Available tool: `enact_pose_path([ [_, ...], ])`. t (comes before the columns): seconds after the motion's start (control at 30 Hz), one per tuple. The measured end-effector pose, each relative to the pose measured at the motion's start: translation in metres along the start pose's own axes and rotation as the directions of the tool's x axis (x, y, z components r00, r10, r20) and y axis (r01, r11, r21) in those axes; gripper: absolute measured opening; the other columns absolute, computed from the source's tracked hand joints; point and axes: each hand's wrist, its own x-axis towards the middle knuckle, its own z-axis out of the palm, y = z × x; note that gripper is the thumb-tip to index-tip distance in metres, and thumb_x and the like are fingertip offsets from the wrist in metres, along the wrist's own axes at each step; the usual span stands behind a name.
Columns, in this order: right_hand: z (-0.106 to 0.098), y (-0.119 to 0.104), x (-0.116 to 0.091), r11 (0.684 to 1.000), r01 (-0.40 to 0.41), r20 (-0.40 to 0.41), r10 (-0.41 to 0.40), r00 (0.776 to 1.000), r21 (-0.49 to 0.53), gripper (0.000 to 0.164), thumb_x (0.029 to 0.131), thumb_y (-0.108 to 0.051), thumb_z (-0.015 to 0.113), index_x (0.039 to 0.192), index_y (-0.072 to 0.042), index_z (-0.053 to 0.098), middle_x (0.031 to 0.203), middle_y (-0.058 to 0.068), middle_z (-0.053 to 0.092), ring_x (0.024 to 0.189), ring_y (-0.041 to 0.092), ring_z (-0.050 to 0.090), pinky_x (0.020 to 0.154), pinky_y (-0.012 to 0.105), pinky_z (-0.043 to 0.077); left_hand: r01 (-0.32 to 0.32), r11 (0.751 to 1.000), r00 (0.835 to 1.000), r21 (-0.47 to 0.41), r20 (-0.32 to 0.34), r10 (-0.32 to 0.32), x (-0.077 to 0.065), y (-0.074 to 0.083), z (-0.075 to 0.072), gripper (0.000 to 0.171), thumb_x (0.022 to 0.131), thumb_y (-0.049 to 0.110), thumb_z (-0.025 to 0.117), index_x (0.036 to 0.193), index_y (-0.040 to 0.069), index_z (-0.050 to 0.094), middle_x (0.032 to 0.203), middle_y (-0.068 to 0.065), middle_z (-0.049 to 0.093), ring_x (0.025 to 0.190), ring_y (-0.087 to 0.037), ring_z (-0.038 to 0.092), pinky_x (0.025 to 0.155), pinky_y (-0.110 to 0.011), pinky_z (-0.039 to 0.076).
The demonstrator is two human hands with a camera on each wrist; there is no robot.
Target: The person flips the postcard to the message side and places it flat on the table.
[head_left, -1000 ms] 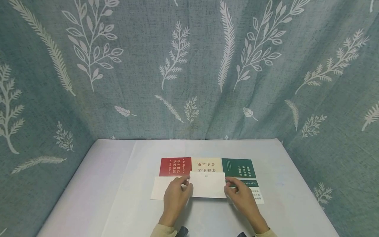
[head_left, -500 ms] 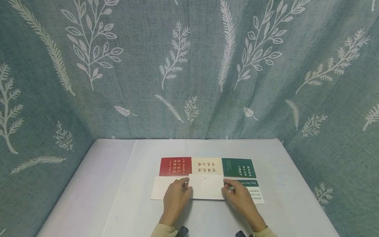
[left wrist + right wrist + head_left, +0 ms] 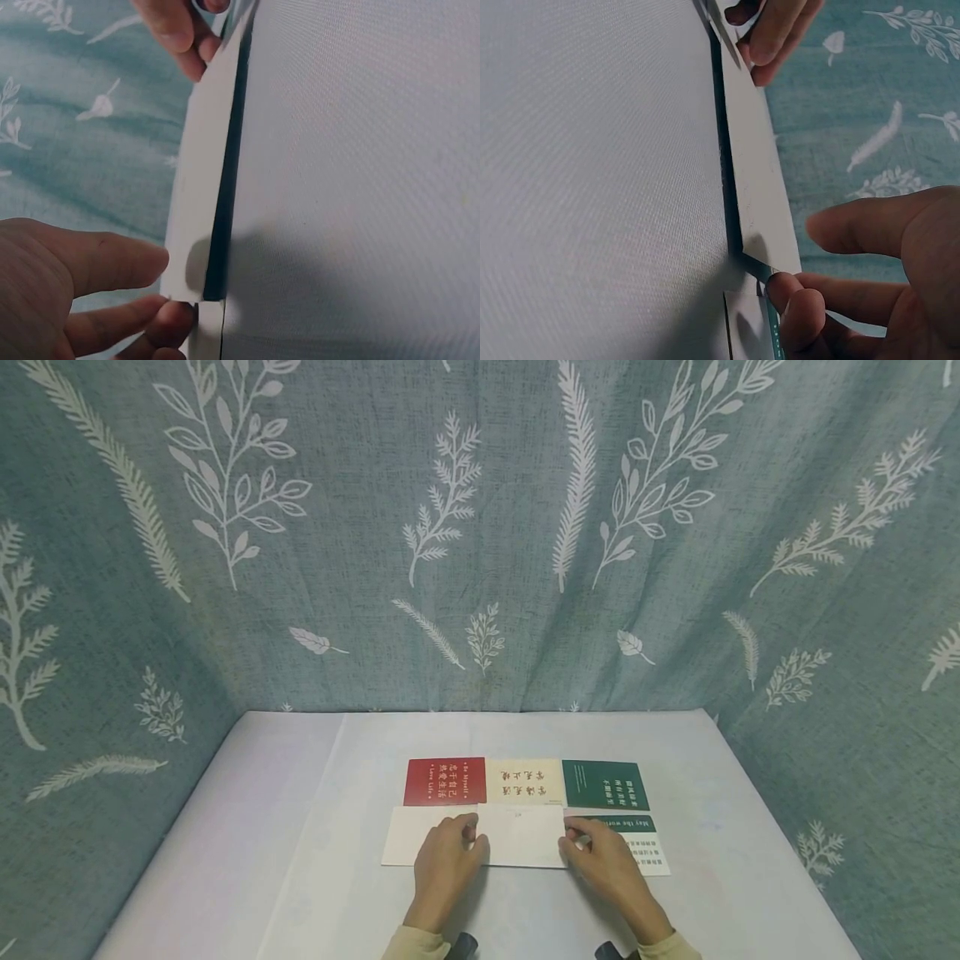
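Observation:
A blank-faced white card (image 3: 522, 837), with a tiny faint mark near its far edge, spans the gap between both hands in the head view. My left hand (image 3: 444, 870) holds its left edge with curled fingers and thumb. At its right edge, my right hand (image 3: 607, 866) holds it the same way. A dark strip (image 3: 229, 180) shows along the card's near edge in the left wrist view. Another white card (image 3: 401, 837) lies left of it, partly behind my left hand. A green-and-white printed card (image 3: 645, 843) lies to the right, partly covered by my right hand.
Behind the white card lie a red card (image 3: 445, 782), a cream card (image 3: 524, 779) and a green card (image 3: 606, 785), side by side with printed lettering. They rest on a white tabletop (image 3: 315, 810). A teal curtain (image 3: 517, 635) with leaf patterns encloses the back and sides.
The held white card has come a little toward me and slightly left, uncovering more of the cream card. My right hand has shifted slightly left with it; my left hand has barely moved.

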Motion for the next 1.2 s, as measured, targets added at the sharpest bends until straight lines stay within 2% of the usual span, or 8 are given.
enact_pose_path([
  [0.67,-0.0003,0.0020,0.0021,1.000,0.015,0.007,-0.015,1.000,0.010,0.038,0.091,-0.024,0.070,0.124,-0.004,0.070,0.094,-0.005,0.065,0.076,0.011,0.053,0.069,0.032,0.046,-0.025,1.000,1.000,0.015,0.010,0.024,0.0004,0.0018,-0.0011,0.031,0.083,0.019,0.075,0.111,0.008,0.076,0.080,0.005,0.061,0.074,-0.014,0.053,0.067,-0.036,0.047],
  [1.0,-0.0001,0.0039,0.0019,1.000,0.027,0.005,-0.027,1.000,0.002,0.037,0.091,-0.023,0.070,0.123,-0.004,0.071,0.094,-0.005,0.066,0.079,0.012,0.054,0.074,0.035,0.048,-0.014,0.999,1.000,0.031,0.009,0.014,-0.0001,0.0028,-0.0022,0.028,0.083,0.019,0.075,0.109,0.009,0.076,0.080,0.005,0.061,0.074,-0.013,0.053,0.065,-0.034,0.046],
  [1.2,-0.0029,0.0032,0.0014,1.000,0.015,0.009,-0.015,1.000,0.008,0.037,0.091,-0.023,0.069,0.124,-0.005,0.070,0.095,-0.005,0.066,0.078,0.011,0.054,0.071,0.033,0.047,-0.017,0.999,1.000,0.034,0.005,0.017,-0.0005,0.0034,-0.0030,0.029,0.083,0.019,0.075,0.110,0.010,0.076,0.082,0.004,0.062,0.076,-0.015,0.056,0.067,-0.035,0.048],
])
